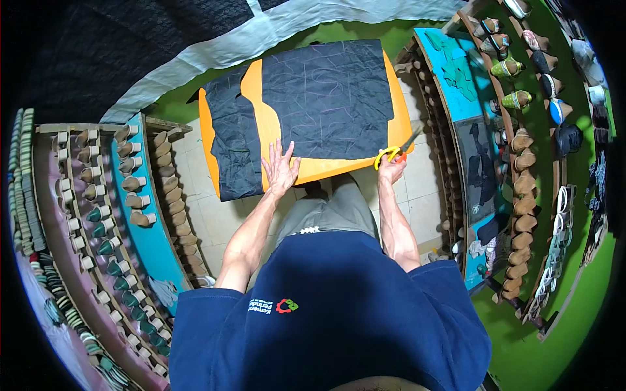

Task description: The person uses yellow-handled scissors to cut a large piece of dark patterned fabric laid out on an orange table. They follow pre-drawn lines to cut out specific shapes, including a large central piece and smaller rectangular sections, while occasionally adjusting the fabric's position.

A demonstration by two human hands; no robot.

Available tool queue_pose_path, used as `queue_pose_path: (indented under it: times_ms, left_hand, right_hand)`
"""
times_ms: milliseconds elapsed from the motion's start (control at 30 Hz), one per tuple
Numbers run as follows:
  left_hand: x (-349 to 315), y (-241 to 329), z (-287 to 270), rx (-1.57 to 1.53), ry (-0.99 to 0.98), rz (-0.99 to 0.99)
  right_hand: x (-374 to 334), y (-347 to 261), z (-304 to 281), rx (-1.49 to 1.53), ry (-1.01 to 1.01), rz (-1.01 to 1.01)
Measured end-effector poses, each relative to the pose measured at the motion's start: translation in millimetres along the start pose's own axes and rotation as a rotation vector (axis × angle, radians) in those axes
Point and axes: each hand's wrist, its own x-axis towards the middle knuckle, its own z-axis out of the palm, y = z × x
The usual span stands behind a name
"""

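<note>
Standing before an orange-topped table (316, 170), with the left hand (282, 174) laid flat near its lower edge, a little left of the frame's centre. Spreading the fingers of this hand wide, over the orange strip and close to the lower left corner of the large black fabric (326, 98); not possible to tell if also pressing on this fabric. Holding yellow-handled scissors (395, 150) in the right hand (392, 171), at the table's lower right corner, with fingers closed around the handle and blades directed to the upper right, apart from the fabric; too small to tell if the blades are parted.

Lying in the upper centre of the frame, the large black fabric, wrinkled and marked with thin, faint lines. Lying to its left, a narrower black fabric piece (236, 143), hanging over the table's lower edge.

Arranged in rows at the left of the frame, brown shoe lasts (134, 183) and dark green shoe lasts (107, 246). Placed in the upper right, green cloth pieces (453, 68) on a turquoise board (464, 107). Standing farther right, racks with shoes (559, 111) and more brown lasts (521, 207).
</note>
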Motion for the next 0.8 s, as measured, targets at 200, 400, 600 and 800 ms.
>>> queue_pose_path:
  times_ms: [200, 400, 600, 800]
  left_hand:
    - [6.7, 20.9, 13.9, -0.193, 0.205, -0.083]
    - [12.5, 41.8, 28.5, -0.969, 0.441, -0.653]
    - [13.9, 86.0, 36.9, -1.540, 0.415, -0.886]
    - [15.2, 108.2, 40.0, -1.609, 0.315, -0.811]
  right_hand:
    - [26.9, 26.4, -15.0, -0.155, -0.129, 0.185]
    - [26.8, 9.2, -22.1, -0.235, -0.219, 0.149]
    - [48.5, 25.9, -25.7, -0.216, -0.249, 0.163]
    - [63.6, 41.2, -24.9, -0.053, -0.360, 0.165]
